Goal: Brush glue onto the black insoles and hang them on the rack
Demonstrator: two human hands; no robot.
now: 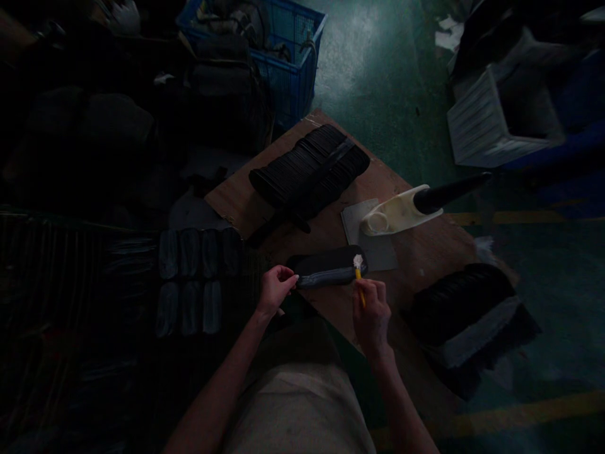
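Note:
A flat black strip with rounded ends (326, 260) lies at the near edge of a wooden board (406, 252). A pale wet-looking streak runs along its near side. My left hand (276, 289) pinches the strip's left end between thumb and fingers. In my right hand (372, 312) is a small brush with a yellow handle (358, 272), its whitish bristles over the strip's right end. Beyond the strip, a cut-open cream plastic container (394, 214) with a black tapered piece in its far end rests on grey sheets (380, 253).
A bundle of black strips (312, 164) sits at the back of the board, another dark stack (463, 309) at right. Several coated oval pieces (190, 252) lie in rows at left. Blue crate (288, 63) and white bin (477, 123) stand beyond. A person's arm (16, 31) shows upper left.

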